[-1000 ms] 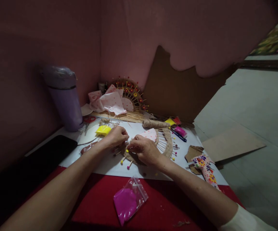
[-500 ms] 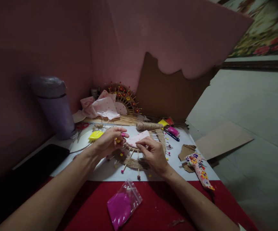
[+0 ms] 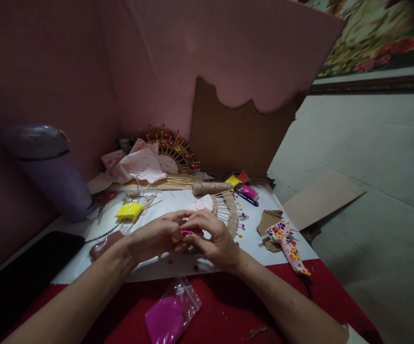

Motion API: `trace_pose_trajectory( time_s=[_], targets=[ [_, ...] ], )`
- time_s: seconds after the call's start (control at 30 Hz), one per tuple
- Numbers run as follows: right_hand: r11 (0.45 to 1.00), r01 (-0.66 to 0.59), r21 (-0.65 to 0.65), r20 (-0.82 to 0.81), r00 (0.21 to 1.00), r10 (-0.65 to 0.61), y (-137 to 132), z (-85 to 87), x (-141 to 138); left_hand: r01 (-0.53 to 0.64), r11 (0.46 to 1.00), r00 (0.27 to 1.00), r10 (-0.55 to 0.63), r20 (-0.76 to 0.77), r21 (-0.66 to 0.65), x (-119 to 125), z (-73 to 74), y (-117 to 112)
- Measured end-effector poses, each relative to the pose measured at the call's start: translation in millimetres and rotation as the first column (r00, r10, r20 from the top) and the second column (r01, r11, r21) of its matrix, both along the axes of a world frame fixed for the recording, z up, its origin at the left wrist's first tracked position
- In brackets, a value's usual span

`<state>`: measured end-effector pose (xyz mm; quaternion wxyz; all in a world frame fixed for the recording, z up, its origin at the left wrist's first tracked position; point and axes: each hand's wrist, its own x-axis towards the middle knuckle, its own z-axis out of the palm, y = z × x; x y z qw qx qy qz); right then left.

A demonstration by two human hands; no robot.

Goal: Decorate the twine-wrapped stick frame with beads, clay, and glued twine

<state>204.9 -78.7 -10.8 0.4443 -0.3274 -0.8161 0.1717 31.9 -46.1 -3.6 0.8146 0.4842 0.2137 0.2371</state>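
My left hand (image 3: 153,238) has its fingers closed around a small lump of pink clay (image 3: 186,232), with a bit of yellow clay (image 3: 175,240) beside it. My right hand (image 3: 216,238) meets it from the right, thumb and fingers pinched at the pink clay; its fingertips are partly hidden. Beneath both hands lies a half-round fan craft (image 3: 231,215) of twine, thin sticks and dotted fabric, with coloured balls on the stick ends. Its near part is covered by my hands.
A bag of magenta clay (image 3: 166,317) lies in front on the red cloth. Yellow clay (image 3: 130,210), a twine roll (image 3: 212,187), a pen (image 3: 247,198) and a flower-patterned glue gun (image 3: 289,243) surround the work. A purple tumbler (image 3: 51,177) and a finished-looking fan (image 3: 178,148) stand behind.
My right hand has moved from above the fan to my left hand, and its fingers now meet at the pink clay. The whole view has shifted slightly to the right.
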Motion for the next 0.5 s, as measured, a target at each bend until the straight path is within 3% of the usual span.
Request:
trace_pose_trajectory(
  time_s=[0.13,0.33,0.5],
  targets=[
    [0.999,0.044,-0.030,-0.083,0.995,-0.047,-3.2,2.0,-2.7,0.002,0.999,1.000,-0.001,0.021,-0.045,-2.0,1.9,1.7],
    [0.972,0.207,-0.111,-0.194,0.955,-0.225,-1.8,0.0,1.4,-0.004,0.999,0.998,0.006,0.066,-0.036,-5.0,0.7,7.6],
    [0.972,0.167,-0.163,-0.315,0.925,-0.212,2.3,-0.5,6.6,-0.183,0.983,0.983,0.183,-0.018,0.023,-4.8,5.7,8.6]
  ],
)
